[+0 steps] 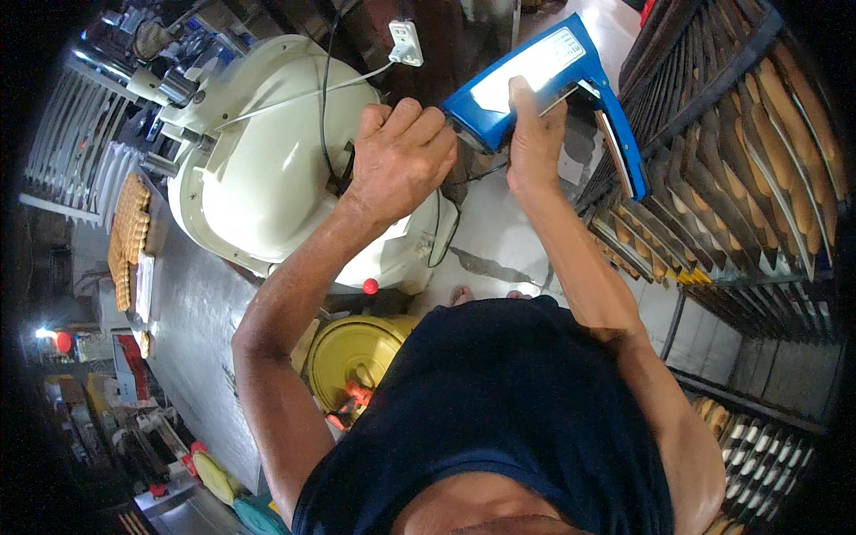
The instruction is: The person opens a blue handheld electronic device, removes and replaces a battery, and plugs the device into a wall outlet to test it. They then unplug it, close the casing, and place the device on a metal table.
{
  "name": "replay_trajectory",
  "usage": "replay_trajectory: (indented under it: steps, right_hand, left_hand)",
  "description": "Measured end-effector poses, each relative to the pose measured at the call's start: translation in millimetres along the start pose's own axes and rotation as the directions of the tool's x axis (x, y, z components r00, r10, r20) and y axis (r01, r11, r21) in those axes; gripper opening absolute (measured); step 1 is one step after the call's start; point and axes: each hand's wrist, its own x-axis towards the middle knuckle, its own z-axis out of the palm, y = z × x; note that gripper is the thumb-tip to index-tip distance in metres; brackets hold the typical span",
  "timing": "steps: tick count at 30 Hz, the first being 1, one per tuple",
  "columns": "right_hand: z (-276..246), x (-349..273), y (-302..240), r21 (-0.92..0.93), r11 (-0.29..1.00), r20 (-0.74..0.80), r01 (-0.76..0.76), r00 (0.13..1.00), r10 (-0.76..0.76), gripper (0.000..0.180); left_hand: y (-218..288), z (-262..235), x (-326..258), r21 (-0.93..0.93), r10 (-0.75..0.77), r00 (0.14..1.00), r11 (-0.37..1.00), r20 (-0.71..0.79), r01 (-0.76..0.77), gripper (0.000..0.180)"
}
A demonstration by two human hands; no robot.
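Observation:
In front of my body I hold a blue hand sealer (517,85) up off the floor, with a white label on its body and a hinged arm hanging down at the right. My right hand (537,134) is wrapped round its body, the thumb lying on top. At the sealer's left end, my left hand (406,147) is closed in a fist with its knuckles up. Whatever its fingers may grip there is hidden. A dark cord shows just below the sealer's left end.
A large cream-coloured machine (267,160) stands at the left, beside a dark metal table (192,312). A white power socket (406,43) hangs on a cable beyond my left hand. A yellow tub (325,361) sits below. Racks of brown elongated pieces (731,169) line the right.

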Motion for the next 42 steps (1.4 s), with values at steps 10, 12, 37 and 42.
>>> replay_trajectory:
  steps: [10, 12, 37, 42]
  right_hand:
    - [-25.5, 3.9, -14.4, 0.231, 0.907, 0.202, -0.352, 0.93, 0.309, 0.053]
    - [-29.9, -0.4, -21.7, 0.242, 0.87, 0.312, -0.43, 0.884, 0.349, 0.053]
    - [-60.2, -2.6, -35.8, 0.414, 0.696, 0.45, -0.587, 0.797, 0.404, 0.053]
    - [-61.6, -9.3, -33.5, 0.302, 0.762, 0.489, -0.574, 0.779, 0.393, 0.061]
  left_hand:
    - [-151.4, 36.3, 28.2, -0.192, -0.501, 0.818, 0.865, -0.281, 0.464, 0.04]
    - [-174.5, 42.5, 47.0, -0.261, -0.578, 0.786, 0.811, -0.221, 0.523, 0.042]
    - [-40.1, 31.0, 47.6, -0.677, -0.4, 0.901, 0.617, 0.169, 0.401, 0.046]
    - [-57.9, 50.3, 72.3, -0.709, -0.403, 0.891, 0.566, 0.208, 0.421, 0.056]
